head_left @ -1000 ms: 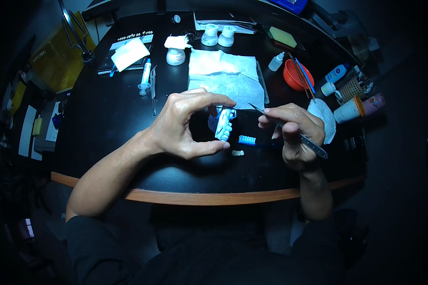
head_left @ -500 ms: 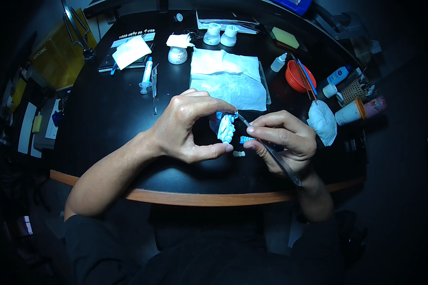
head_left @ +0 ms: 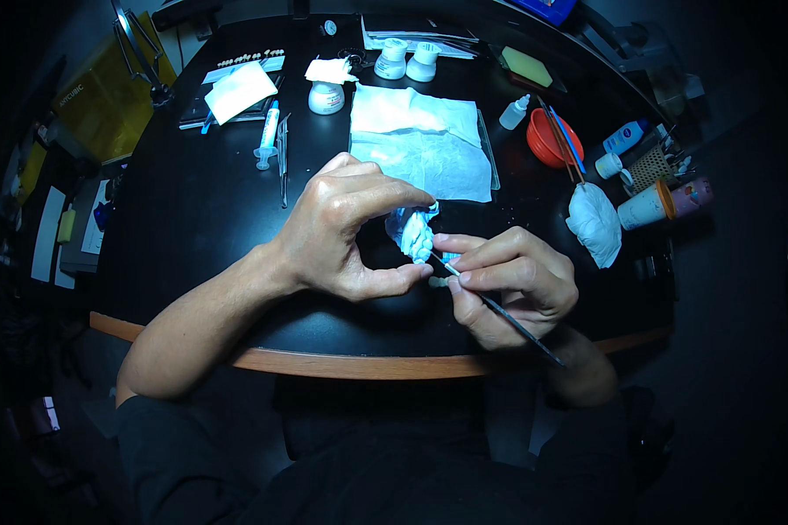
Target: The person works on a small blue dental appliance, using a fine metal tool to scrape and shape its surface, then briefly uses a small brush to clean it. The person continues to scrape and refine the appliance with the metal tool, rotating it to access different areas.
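Between the thumb and forefinger of my left hand (head_left: 346, 223) is a dental model (head_left: 416, 234), pale blue and white, with a row of tooth shapes facing right. My right hand (head_left: 517, 284) pinches a slim, dark-handled dental hand tool (head_left: 510, 320) like a pen. Its thin tip meets or nearly touches the lower teeth of the model, close to my left thumb; exact contact cannot be made out. Behind my right fingers, a small blue toothed piece (head_left: 451, 258) shows in part on the table. A small whitish piece (head_left: 438, 282) lies just below it, partly covered by the fingers.
White tissue sheets (head_left: 422, 144) lie beyond my hands. Farther left are a syringe (head_left: 269, 136), tweezers (head_left: 283, 162) and a white card (head_left: 242, 94). White jars (head_left: 327, 100) stand at the back. On the right are a red bowl (head_left: 547, 140), a dropper bottle (head_left: 514, 113) and crumpled tissue (head_left: 594, 223).
My right hand has brought the tool's tip down from the model's upper end to its lower teeth, with the handle swung. The model has tilted slightly in my left hand.
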A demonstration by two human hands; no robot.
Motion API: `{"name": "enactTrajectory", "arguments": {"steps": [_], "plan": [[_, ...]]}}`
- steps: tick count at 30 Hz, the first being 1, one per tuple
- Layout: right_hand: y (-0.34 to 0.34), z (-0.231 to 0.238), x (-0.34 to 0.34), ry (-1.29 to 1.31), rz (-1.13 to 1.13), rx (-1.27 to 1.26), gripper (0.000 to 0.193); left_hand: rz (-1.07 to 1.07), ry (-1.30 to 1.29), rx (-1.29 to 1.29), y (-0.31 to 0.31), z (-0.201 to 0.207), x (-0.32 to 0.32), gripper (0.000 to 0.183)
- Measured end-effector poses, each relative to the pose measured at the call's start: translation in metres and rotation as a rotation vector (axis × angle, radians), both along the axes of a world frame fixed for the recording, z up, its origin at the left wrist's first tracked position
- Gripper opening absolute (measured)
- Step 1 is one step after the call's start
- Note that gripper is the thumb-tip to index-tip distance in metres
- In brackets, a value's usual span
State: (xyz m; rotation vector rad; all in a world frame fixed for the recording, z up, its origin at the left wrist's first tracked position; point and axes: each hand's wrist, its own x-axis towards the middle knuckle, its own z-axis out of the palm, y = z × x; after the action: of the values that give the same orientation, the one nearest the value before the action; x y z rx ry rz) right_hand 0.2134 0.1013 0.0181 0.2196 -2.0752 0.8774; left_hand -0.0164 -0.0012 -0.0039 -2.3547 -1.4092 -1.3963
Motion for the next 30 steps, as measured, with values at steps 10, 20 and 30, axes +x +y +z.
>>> {"name": "enactTrajectory", "arguments": {"steps": [10,20,30], "plan": [[-0.0014,-0.0003,-0.0013,-0.014,-0.041,0.035,0.017,0.007,0.004,0.02,0.0002,-0.0036,0.0019,0.056],[-0.001,0.0002,-0.0012,-0.02,-0.027,0.034,0.016,0.014,0.015,0.018,-0.0001,-0.0045,0.0015,0.056],[-0.0006,0.0007,-0.0021,-0.034,-0.012,0.035,0.015,0.02,0.013,0.008,-0.0005,-0.0072,0.0012,0.055]]}}
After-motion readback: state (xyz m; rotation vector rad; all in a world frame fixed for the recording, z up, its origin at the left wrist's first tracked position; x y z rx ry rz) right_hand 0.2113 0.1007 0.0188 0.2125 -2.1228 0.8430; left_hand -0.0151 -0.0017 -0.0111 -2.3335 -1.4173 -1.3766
